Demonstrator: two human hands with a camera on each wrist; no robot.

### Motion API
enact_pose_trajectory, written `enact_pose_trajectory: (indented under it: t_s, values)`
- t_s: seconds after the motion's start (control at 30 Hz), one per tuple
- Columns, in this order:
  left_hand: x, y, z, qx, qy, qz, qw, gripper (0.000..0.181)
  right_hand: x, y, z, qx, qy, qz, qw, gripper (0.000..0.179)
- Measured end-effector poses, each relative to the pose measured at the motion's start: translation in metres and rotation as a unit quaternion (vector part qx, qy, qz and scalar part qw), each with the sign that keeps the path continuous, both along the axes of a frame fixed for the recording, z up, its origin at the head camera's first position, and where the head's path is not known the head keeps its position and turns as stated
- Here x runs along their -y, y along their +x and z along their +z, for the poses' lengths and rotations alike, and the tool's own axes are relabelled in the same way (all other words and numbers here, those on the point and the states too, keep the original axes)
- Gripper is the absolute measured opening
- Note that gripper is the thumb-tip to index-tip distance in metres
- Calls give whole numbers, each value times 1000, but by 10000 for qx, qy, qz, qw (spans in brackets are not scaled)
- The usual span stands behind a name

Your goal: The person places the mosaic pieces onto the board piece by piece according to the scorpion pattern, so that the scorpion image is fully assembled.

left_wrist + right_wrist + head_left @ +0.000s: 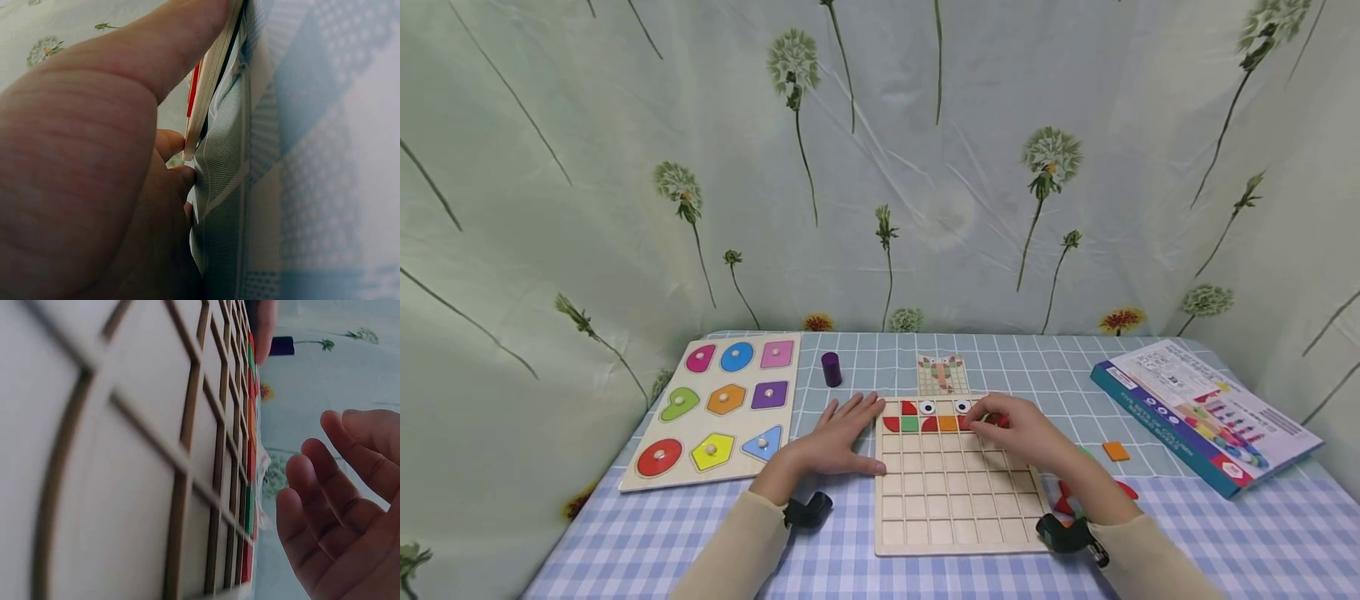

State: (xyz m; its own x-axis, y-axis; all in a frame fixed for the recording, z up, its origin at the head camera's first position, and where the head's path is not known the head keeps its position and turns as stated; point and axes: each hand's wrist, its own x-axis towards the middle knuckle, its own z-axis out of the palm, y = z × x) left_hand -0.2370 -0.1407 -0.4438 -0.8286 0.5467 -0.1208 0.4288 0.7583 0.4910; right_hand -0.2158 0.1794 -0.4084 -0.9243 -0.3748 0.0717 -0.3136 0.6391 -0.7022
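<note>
A wooden grid board (947, 504) lies on the table, its upper rows partly filled with red, green and orange pieces. Among them are a green square (910, 424), an orange square (948, 423) and a round eye piece (927, 407). Along the board's left edge rests my left hand (835, 442), fingers extended and thumb (181, 37) against the side. My right hand (1018, 429) is over the upper right of the grid, covering some pieces there. Loosely bent fingers (337, 487) show in the right wrist view, with no piece visible between them.
A pattern card (943, 377) lies behind the board. Loose red pieces (1063, 500) and an orange square tile (1116, 451) are under and beside my right forearm. A boxed set (1210, 408) lies at right; a knob puzzle (741, 421) and purple cylinder (831, 369) at left.
</note>
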Motion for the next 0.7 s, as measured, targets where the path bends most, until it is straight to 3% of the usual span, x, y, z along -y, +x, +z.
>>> enact_pose_trajectory:
  t_s: [0.7]
  values:
    - [-1,1,2,27,7,29,10000,101,-59,6,-2,412,507,-291,9974,11]
